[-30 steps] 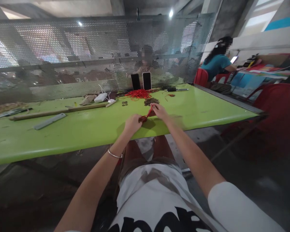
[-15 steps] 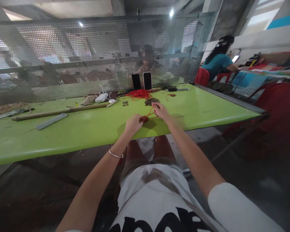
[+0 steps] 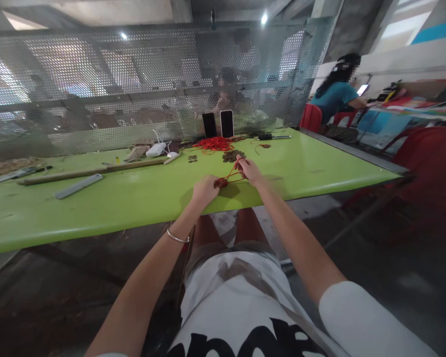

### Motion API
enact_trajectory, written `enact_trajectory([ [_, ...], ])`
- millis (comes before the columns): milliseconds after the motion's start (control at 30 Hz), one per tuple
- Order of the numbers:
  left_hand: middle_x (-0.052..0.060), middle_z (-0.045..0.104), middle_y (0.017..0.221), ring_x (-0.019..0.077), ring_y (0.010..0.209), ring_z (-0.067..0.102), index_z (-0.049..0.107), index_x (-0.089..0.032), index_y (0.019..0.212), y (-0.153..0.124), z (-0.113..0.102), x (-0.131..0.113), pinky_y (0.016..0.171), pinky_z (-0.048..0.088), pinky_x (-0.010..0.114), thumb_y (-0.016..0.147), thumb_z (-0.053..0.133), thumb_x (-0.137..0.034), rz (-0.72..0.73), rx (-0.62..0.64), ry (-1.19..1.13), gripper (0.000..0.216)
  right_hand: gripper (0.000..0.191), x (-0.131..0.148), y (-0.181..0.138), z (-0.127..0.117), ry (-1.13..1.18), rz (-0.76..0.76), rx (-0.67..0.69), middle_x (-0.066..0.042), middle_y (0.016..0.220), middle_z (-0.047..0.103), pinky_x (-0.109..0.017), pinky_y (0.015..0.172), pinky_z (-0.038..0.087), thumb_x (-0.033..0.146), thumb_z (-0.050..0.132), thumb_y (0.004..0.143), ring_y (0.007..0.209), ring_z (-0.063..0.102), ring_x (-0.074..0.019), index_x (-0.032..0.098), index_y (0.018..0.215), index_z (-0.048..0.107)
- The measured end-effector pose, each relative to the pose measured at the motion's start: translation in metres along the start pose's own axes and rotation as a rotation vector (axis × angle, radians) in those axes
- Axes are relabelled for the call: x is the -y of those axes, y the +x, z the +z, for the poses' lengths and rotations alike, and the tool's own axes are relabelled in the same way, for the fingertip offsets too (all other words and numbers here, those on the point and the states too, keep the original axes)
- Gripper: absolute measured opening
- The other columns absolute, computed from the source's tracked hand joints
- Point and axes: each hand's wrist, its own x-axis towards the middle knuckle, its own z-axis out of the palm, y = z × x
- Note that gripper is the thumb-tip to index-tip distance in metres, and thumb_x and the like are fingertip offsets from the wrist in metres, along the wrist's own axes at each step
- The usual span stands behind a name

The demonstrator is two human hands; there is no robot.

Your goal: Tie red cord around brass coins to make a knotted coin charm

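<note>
My left hand (image 3: 204, 190) rests on the green table (image 3: 134, 198) near its front edge, fingers pinched on a small dark red knotted piece (image 3: 220, 183). A red cord (image 3: 231, 173) runs from that piece up to my right hand (image 3: 248, 170), which pinches the cord and holds it taut. A silver bangle sits on my left wrist. Just beyond my right hand lies a pile of dark coins (image 3: 233, 156), and behind it a heap of red cord (image 3: 213, 144).
Two phones (image 3: 218, 124) lean against the perforated metal screen (image 3: 134, 84) at the table's back. A long wooden stick (image 3: 92, 171), a metal ruler (image 3: 78, 186) and a white charger (image 3: 156, 149) lie to the left. A person in teal sits at the right among red chairs (image 3: 427, 168).
My right hand has drawn away from the left, up and toward the coins, stretching the red cord. My left hand has stayed where it was.
</note>
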Motion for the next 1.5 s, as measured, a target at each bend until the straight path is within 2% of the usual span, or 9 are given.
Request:
enact_trajectory([
  [133,0.007,0.069,0.092,0.0225,0.086,0.062,0.069,-0.02,0.091,0.0,0.0,0.0,0.068,0.043,0.026,0.081,0.052,-0.025,-0.003,-0.007,-0.006,0.021,0.034,-0.002,0.002,-0.007,-0.04,-0.012,-0.156,0.003,0.066,0.054,-0.023,0.053,0.044,0.042,0.047,0.092,0.053,0.051,-0.0082,0.013,0.078,0.056],
  [233,0.007,0.069,0.093,0.0225,0.087,0.062,0.07,-0.02,0.092,0.0,0.0,0.001,0.068,0.043,0.026,0.082,0.052,-0.026,-0.012,-0.01,-0.014,0.021,0.027,-0.001,0.001,-0.012,-0.053,-0.025,-0.19,0.0,0.075,0.056,-0.024,0.057,0.045,0.038,0.05,0.091,0.061,0.053,-0.0095,0.013,0.084,0.057],
  [500,0.005,0.07,0.089,0.0193,0.08,0.062,0.071,-0.022,0.096,0.004,0.002,0.006,0.065,0.042,0.024,0.082,0.054,-0.025,-0.029,0.024,-0.045,0.022,0.028,0.012,-0.013,-0.005,0.013,-0.037,0.232,0.004,0.061,0.053,-0.019,0.043,0.037,0.038,0.049,0.091,0.044,0.044,-0.0059,0.013,0.083,0.058],
  [633,0.006,0.07,0.088,0.0199,0.08,0.062,0.071,-0.022,0.094,0.003,0.002,0.006,0.067,0.042,0.024,0.083,0.054,-0.028,-0.017,0.019,-0.054,0.021,0.03,0.013,-0.015,-0.002,0.016,-0.053,0.325,0.0,0.062,0.06,-0.018,0.041,0.034,0.035,0.041,0.092,0.049,0.052,-0.0085,0.016,0.073,0.055],
  [767,0.006,0.07,0.092,0.0212,0.084,0.062,0.07,-0.021,0.095,0.001,0.002,0.006,0.069,0.042,0.026,0.084,0.052,-0.028,-0.013,-0.008,-0.059,0.022,0.031,0.011,-0.011,-0.002,-0.029,-0.074,0.259,-0.002,0.073,0.061,-0.019,0.044,0.039,0.037,0.031,0.097,0.055,0.056,-0.0092,0.015,0.09,0.053],
  [900,0.007,0.07,0.093,0.022,0.086,0.062,0.067,-0.021,0.101,0.0,0.002,0.006,0.071,0.043,0.026,0.082,0.053,-0.022,-0.031,-0.019,-0.064,0.023,0.027,0.007,-0.008,-0.001,-0.172,-0.087,0.151,-0.002,0.083,0.06,-0.026,0.058,0.05,0.037,0.047,0.093,0.064,0.057,-0.0102,0.012,0.098,0.056],
  [1067,0.005,0.07,0.09,0.0202,0.083,0.063,0.065,-0.022,0.104,0.0,0.001,0.004,0.069,0.043,0.025,0.082,0.053,-0.02,-0.032,-0.021,-0.091,0.025,0.023,0.003,-0.008,0.001,-0.375,-0.125,0.053,-0.005,0.099,0.06,-0.034,0.073,0.051,0.032,0.051,0.091,0.083,0.06,-0.0153,0.013,0.103,0.057],
  [1333,0.002,0.069,0.079,0.016,0.07,0.061,0.067,-0.021,0.093,0.003,0.003,0.005,0.061,0.041,0.022,0.081,0.055,-0.021,-0.025,-0.02,-0.13,0.017,0.023,-0.003,-0.006,-0.001,-0.566,-0.088,-0.032,-0.006,0.102,0.06,-0.035,0.075,0.052,0.032,0.051,0.091,0.085,0.06,-0.0158,0.014,0.105,0.057],
  [1500,0.003,0.069,0.082,0.0166,0.074,0.061,0.067,-0.02,0.094,0.003,0.002,0.005,0.064,0.042,0.023,0.081,0.054,-0.019,-0.04,-0.028,-0.118,0.018,0.023,-0.003,-0.005,-0.001,-0.637,-0.063,-0.044,-0.006,0.102,0.06,-0.034,0.075,0.052,0.032,0.05,0.092,0.085,0.06,-0.0154,0.015,0.105,0.057],
])
